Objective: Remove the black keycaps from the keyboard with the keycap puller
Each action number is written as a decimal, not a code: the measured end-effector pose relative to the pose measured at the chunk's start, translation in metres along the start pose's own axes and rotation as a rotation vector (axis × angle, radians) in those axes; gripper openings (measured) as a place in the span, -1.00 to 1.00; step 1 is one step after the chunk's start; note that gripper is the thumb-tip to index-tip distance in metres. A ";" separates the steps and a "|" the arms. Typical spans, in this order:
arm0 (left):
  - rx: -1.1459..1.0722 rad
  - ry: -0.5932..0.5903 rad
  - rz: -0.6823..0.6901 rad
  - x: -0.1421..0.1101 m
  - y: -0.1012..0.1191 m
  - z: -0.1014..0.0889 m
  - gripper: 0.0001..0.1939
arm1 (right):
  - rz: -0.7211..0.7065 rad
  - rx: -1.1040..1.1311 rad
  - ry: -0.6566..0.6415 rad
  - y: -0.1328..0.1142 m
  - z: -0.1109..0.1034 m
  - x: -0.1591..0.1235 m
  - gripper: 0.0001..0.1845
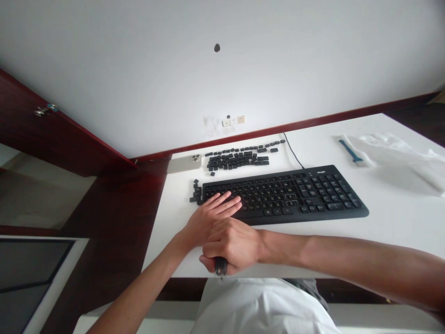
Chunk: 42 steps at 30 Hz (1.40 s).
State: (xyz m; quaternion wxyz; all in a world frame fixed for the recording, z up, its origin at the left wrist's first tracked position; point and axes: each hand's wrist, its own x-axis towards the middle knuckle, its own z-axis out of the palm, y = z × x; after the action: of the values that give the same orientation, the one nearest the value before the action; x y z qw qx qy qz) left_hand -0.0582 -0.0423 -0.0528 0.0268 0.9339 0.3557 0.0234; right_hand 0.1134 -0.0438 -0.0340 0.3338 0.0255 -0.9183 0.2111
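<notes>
Your LH (212, 218) lies flat on the lower-left part of the black kbd (288, 197), fingers slightly spread and resting on the keys, no pinch. Looks like it's there to pin the board so it can't slide. The kbd sits on the white desk (399, 222), its cable (294, 155) running up and back toward the wall. Your RH (232, 246) crosses over the LH wrist, fingers curled tight round a black tool handle (220, 266). The tool's tip is hidden, so can't tell exactly what it is. It's held low near the desk's front edge, prob. to keep it off the keys. Loose black keycaps (239, 158) lie in rough rows behind the kbd, w/ a small heap of caps (196, 192) just off its left end, seemingly grouped so none stray. A pale smartphone (184, 163) sits left of the rows, out of the way. Far right, a blue tool (349, 150) lies on a white cloth (392, 155), well apart from both hands.
</notes>
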 end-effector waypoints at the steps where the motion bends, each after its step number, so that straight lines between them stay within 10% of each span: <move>1: 0.002 0.004 0.002 0.000 0.000 0.000 -0.43 | -0.002 -0.003 0.008 0.000 -0.001 0.000 -0.74; 23: -0.045 0.039 0.000 0.000 0.001 0.000 -0.45 | -0.019 0.021 -0.015 0.005 0.001 -0.006 -0.87; 33: -0.157 0.050 -0.026 0.002 0.005 -0.012 -0.47 | -0.242 0.007 -0.082 -0.062 -0.004 0.010 -0.75; 42: -0.253 0.226 -0.189 -0.001 0.011 -0.004 -0.56 | -0.130 -0.088 -0.035 -0.017 -0.032 0.019 -0.79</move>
State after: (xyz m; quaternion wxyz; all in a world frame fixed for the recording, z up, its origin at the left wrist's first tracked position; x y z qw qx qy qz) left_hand -0.0522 -0.0508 -0.0483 0.1058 0.8769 0.4369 0.1700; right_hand 0.1212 -0.0443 0.0067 0.3317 0.0738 -0.9288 0.1479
